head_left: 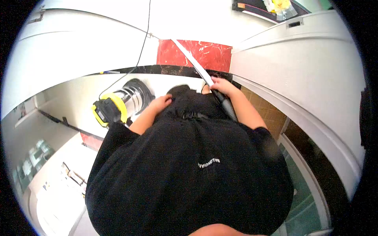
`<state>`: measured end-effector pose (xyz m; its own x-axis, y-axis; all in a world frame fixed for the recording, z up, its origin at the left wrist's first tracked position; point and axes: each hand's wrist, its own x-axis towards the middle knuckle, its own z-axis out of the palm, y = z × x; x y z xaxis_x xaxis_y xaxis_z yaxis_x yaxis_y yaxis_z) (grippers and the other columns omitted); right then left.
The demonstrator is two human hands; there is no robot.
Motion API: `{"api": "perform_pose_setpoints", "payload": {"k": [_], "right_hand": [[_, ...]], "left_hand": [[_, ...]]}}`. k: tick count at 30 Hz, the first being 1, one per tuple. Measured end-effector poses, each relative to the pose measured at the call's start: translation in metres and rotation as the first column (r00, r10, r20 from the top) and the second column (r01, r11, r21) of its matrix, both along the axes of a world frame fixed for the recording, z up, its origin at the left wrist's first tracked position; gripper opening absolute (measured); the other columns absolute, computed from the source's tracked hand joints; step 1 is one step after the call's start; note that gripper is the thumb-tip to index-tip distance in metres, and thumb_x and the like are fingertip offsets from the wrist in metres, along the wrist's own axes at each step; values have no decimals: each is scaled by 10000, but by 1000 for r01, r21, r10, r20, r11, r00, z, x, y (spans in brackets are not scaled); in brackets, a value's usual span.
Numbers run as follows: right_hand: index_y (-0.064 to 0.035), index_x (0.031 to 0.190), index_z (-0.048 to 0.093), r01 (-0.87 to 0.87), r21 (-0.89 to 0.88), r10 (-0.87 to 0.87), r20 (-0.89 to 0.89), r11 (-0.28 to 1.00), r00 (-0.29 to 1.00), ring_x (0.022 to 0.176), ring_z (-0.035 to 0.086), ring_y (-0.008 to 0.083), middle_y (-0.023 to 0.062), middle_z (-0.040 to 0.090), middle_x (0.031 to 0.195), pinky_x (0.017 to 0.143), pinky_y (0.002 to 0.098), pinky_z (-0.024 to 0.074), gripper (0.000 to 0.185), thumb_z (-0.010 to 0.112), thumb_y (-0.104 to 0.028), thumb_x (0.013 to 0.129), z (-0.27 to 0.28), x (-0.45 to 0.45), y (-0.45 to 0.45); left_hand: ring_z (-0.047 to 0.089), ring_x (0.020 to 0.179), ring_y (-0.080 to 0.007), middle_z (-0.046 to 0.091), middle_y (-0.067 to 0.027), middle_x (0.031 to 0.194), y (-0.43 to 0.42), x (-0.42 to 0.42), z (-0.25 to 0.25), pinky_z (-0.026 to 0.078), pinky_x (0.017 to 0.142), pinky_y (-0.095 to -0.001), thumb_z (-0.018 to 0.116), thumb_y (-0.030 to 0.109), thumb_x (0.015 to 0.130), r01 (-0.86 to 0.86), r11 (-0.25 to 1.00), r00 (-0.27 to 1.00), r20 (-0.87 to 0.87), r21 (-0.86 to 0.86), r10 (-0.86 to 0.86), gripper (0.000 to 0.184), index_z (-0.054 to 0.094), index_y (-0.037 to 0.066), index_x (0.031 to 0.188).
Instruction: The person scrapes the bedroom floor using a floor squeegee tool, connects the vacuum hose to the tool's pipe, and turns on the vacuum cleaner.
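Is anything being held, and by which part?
The right hand holds the silver tube near its black end; the left hand rests against dark clothing, with nothing visible in it.

A red, white-veined panel point(212, 57) borders a black strip point(169, 70). To its right is a white door point(299, 53) with a dark latch plate point(294, 24); brown tiles point(271, 113) show beside it. At the upper right, a yellow packet point(280, 4) in clear plastic point(286, 15) rests on a dark object point(258, 11).

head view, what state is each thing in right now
vacuum: on the floor, on or off unclear
metal tube: slanted, held
right hand: closed around the tube
left hand: resting on black clothes
cord: uncoiled where it shows
white door: appears open
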<state>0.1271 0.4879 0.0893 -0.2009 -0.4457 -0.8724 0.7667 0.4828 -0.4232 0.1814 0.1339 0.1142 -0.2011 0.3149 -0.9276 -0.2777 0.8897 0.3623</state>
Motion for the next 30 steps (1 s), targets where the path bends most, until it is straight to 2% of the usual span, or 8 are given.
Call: {"api": "perform_pose_setpoints", "payload": {"k": [2,5,11,13,17,19,22,30], "right_hand": [[-6,1263,447,17,41,1,-408,999,913,1054,527,203,135,554,1179,915,264,370,587,600,-195,729,-95,-187,33],[32,1232,461,179,-166,-214,-225,970,951,995,557,195,146,580,1125,834,270,419,612,627,-239,710,-142,-209,22],[-9,1289,423,122,16,-113,-268,992,957,1090,501,176,120,510,1239,917,266,371,611,631,-196,746,-58,-305,13],[-33,1281,445,201,-44,-205,-193,979,960,961,550,169,102,565,1140,823,265,430,583,625,-189,749,-90,-326,18],[-7,1269,449,12,131,36,-358,991,933,1146,446,154,85,501,1251,969,287,332,552,600,-180,767,-75,-371,32],[-17,1281,440,154,5,-151,-185,988,971,1181,409,170,111,480,1267,985,273,306,541,570,-171,778,-114,-390,53],[-69,1307,375,293,-112,-288,57,950,956,526,564,175,78,577,741,476,302,487,501,410,-86,808,-71,-432,19],[-30,913,560,-89,68,86,54,994,995,582,575,213,96,586,704,525,347,505,342,489,-360,855,-96,-525,10]], "left_hand": [[545,1043,-297,583,-160,1107,62,-173,-85,414,891,-356,509,219,846,-232,960,857,-435,155,277,364,519,40,1162],[552,1035,-285,582,-158,1110,57,-183,-71,415,893,-347,517,199,841,-301,935,826,-438,187,354,364,515,31,1165],[558,1025,-285,584,-162,1104,25,-210,-80,419,891,-337,534,208,839,-510,852,688,-539,119,486,374,517,18,1161],[542,1056,-289,570,-167,1129,-2,-212,-103,416,896,-339,545,228,837,-484,875,810,-365,26,459,400,508,18,1175],[491,1131,-300,524,-182,1201,-42,-231,-130,374,954,-356,519,280,836,-586,807,748,-430,-72,505,442,502,23,1195],[489,1129,-308,522,-181,1203,-46,-253,-130,377,954,-369,491,281,832,-716,692,660,-417,-97,625,448,501,25,1199],[511,1085,-317,543,-177,1168,-74,-286,-112,391,929,-395,469,274,827,-675,729,663,-527,-115,531,423,520,34,1173],[480,1104,-337,516,-175,1199,-48,-264,-95,374,945,-404,463,291,828,-924,380,307,-677,-44,668,453,475,76,1225]]}}
